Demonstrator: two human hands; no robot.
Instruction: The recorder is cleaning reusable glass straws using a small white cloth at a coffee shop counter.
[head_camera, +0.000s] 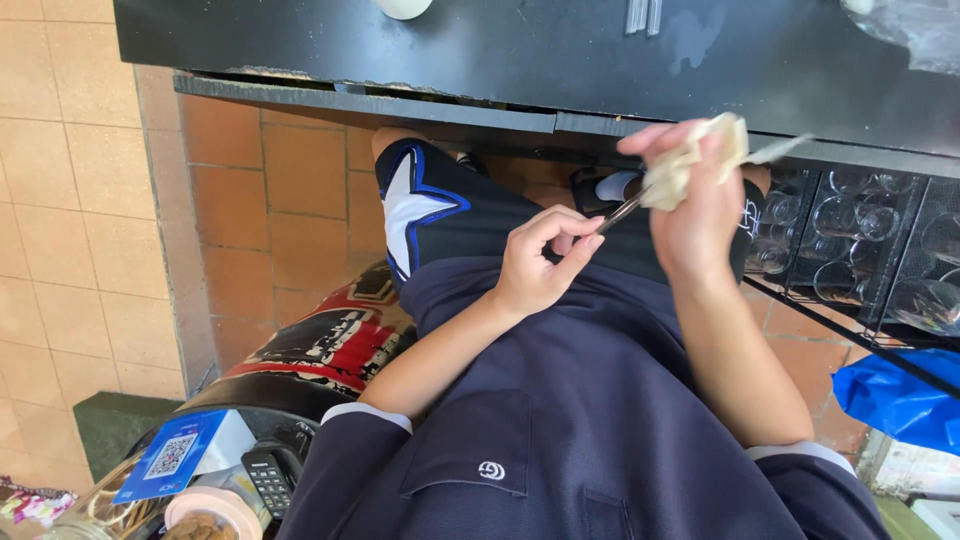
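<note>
Your dark navy shirt fills the foreground, and just beyond it your left hand (535, 265) pinches the handle end of a thin, dark metal utensil (620, 211), fingertips closed tight on it. Up and to the right of that hand, your right hand (695, 195) is wrapped around a crumpled cream cloth (700, 155) bunched over the utensil's far end. You look to be mid-wipe; the next stroke calls for a steady left-hand pinch while the cloth slides along the metal.
</note>
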